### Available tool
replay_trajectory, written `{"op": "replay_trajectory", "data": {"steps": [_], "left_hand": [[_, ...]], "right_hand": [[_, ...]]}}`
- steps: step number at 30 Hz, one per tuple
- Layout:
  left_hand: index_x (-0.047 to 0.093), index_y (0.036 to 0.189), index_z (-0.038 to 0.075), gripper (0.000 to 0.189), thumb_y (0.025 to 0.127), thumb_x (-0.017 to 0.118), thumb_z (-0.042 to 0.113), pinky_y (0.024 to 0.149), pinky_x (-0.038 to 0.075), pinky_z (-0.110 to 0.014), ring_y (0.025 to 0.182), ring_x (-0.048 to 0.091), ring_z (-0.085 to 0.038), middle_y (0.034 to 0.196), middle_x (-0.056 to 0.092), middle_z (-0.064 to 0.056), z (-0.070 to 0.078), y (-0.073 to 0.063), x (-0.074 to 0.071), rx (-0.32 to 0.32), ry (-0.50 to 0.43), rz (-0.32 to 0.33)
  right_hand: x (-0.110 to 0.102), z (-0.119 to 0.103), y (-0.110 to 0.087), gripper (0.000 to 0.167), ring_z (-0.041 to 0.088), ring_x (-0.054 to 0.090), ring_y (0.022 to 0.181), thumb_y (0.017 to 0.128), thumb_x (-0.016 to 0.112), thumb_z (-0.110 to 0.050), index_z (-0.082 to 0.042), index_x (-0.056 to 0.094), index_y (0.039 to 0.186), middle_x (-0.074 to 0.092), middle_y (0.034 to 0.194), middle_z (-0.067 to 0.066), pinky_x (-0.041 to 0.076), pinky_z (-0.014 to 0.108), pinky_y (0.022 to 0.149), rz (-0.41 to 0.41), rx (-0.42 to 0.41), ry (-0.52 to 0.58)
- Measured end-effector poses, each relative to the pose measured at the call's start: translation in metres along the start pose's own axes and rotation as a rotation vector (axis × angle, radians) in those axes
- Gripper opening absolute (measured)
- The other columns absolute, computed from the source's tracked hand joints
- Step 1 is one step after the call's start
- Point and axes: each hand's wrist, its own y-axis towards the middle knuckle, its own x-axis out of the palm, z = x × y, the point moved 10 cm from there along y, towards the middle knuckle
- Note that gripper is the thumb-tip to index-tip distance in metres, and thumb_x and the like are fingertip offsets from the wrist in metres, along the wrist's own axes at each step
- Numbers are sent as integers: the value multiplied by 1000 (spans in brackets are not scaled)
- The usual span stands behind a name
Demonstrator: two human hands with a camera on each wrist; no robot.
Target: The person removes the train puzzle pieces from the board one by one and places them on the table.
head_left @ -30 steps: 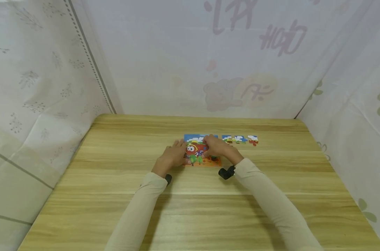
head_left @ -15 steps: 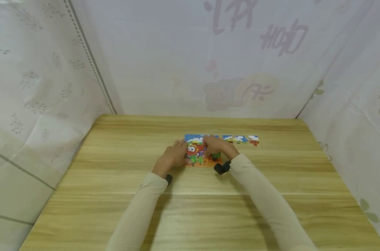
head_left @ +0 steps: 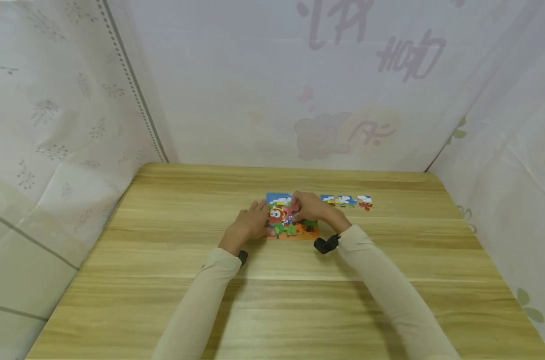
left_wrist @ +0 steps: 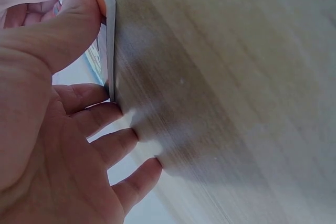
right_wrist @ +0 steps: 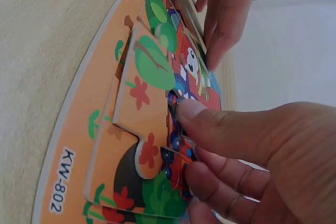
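Note:
A cartoon jigsaw puzzle point(head_left: 279, 196) lies on the table under both hands. My left hand point(head_left: 253, 221) rests at its left edge, fingers fairly straight against the edge and table, thumb point(left_wrist: 79, 22) on the board. My right hand point(head_left: 310, 206) pinches at a puzzle piece near the middle of the picture, between thumb point(right_wrist: 226, 129) and fingers. In the right wrist view, an orange piece with a green tree point(right_wrist: 152, 64) stands raised and tilted above its neighbours, close to that thumb. The right fingers hide part of the picture.
Several loose puzzle pieces point(head_left: 345, 201) lie in a row to the right of the board, behind the right wrist. The wooden table point(head_left: 272, 310) ends at a patterned cloth wall point(head_left: 236, 100) at the back.
The right hand has stayed over the middle of the puzzle and drawn slightly back. Pieces beneath it now look lifted and tilted. The left hand keeps its place.

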Motion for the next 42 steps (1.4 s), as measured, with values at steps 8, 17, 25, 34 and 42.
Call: {"op": "replay_trajectory", "data": {"steps": [8, 17, 25, 34, 42], "left_hand": [[24, 155, 1, 85, 93, 65, 43, 118, 23, -58, 152, 11, -37, 165, 14, -19, -1, 0, 1, -10, -23, -7], [25, 155, 2, 85, 93, 66, 41, 118, 24, -58, 152, 12, -38, 165, 15, -19, -2, 0, 2, -18, -30, -9], [26, 155, 2, 84, 93, 66, 41, 118, 23, -58, 152, 12, -37, 165, 15, -19, -1, 0, 2, -13, -30, -9], [25, 156, 2, 84, 93, 67, 40, 119, 22, -57, 152, 11, -37, 165, 14, -18, 0, -1, 1, -18, -45, -4], [25, 155, 1, 84, 93, 67, 40, 119, 21, -57, 152, 11, -37, 165, 14, -19, -1, -2, 0, -15, -48, -1]], "right_hand": [[-11, 2, -2, 21, 25, 64, 92, 93, 68, -8, -6, 63, 114, 66, 104, 12, 54, 36, 77, 102, -45, 107], [-12, 8, -6, 17, 22, 66, 88, 95, 66, -9, -7, 67, 112, 68, 103, 12, 54, 32, 70, 126, -42, 140], [-18, 21, -11, 19, 17, 69, 79, 98, 63, -14, -9, 69, 116, 72, 101, 11, 55, 32, 66, 166, -9, 175], [-35, 42, -23, 30, 30, 64, 110, 99, 62, -21, -10, 66, 127, 67, 123, 14, 56, 43, 83, 222, 44, 155], [-48, 71, -43, 32, 28, 67, 95, 98, 64, -21, -7, 66, 127, 69, 116, 16, 53, 34, 68, 247, 96, 197]]}}
